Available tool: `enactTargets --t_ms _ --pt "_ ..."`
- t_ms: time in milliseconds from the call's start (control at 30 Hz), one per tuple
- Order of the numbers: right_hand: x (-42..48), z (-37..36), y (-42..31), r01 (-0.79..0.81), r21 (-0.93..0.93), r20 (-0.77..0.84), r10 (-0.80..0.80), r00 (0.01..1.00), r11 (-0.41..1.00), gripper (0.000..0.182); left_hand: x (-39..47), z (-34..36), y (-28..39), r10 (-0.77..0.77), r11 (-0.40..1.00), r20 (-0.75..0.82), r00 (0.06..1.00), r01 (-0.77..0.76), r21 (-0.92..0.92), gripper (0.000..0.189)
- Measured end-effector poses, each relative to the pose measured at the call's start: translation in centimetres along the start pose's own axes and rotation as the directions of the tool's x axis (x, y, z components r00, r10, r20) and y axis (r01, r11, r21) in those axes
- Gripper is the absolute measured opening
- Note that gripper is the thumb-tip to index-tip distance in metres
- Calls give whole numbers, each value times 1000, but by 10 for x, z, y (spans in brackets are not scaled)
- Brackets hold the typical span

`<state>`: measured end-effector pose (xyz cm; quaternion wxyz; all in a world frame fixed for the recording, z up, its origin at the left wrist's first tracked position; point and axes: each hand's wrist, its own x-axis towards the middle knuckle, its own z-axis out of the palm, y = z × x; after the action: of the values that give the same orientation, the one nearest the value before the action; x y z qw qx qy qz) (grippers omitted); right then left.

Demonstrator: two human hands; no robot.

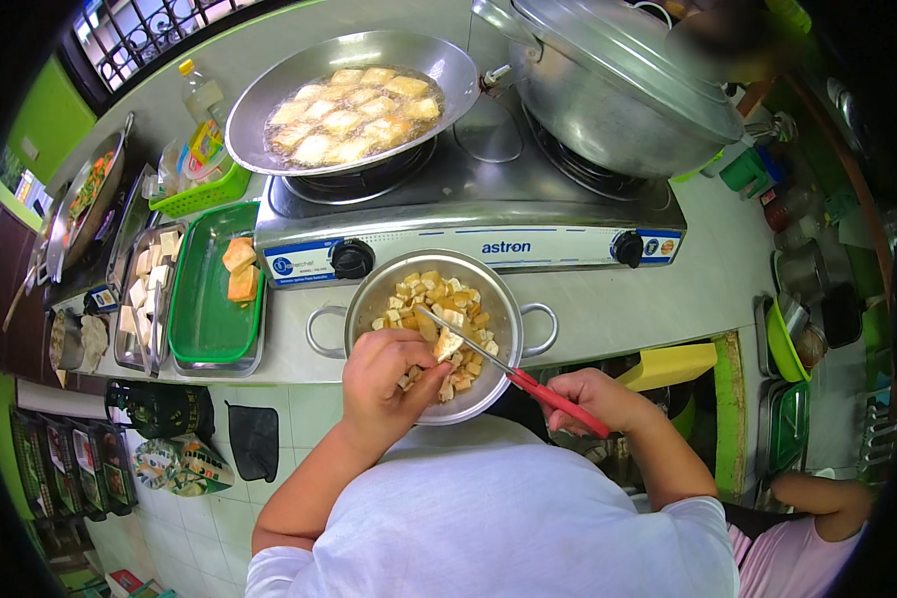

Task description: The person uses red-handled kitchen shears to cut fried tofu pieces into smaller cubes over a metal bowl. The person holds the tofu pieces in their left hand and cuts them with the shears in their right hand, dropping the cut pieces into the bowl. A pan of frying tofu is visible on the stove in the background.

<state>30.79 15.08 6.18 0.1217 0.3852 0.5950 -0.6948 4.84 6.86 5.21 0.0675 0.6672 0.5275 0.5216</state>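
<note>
My left hand pinches a piece of fried tofu over a metal pot with two loop handles. In my right hand is a pair of scissors with red handles. Their blades reach across the pot and lie at the held piece. Small cut tofu cubes cover much of the pot's bottom. Left of the pot, a green tray holds a few whole fried tofu pieces. Beyond it, a metal tray carries several pale tofu blocks.
Behind the pot, a two-burner gas stove bears a wok with tofu frying in oil and a large lidded pot. At far left stands a pan of chopped vegetables. Another person's arm shows at lower right.
</note>
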Motion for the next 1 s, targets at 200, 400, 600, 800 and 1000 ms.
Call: enactTargets --t_ms 200,400,600,800,1000 --pt "-16 -4 20 240 -144 -32 -247 969 960 28 -1 1 -3 -36 999 -64 997 37 6 24" --pt "-7 -2 6 254 -270 12 -260 965 929 36 1 6 3 -7 1000 -13 1000 7 1 24" --pt "-1 2 4 251 -250 -7 -261 965 935 29 -1 4 4 -18 998 -39 999 21 67 25" --pt "-9 -3 10 208 -208 -49 -222 974 956 28 -4 0 -4 -56 991 -108 993 68 117 25" --pt "-2 -1 -3 287 -255 67 -279 958 923 41 2 0 -2 10 984 -103 995 9 178 26"
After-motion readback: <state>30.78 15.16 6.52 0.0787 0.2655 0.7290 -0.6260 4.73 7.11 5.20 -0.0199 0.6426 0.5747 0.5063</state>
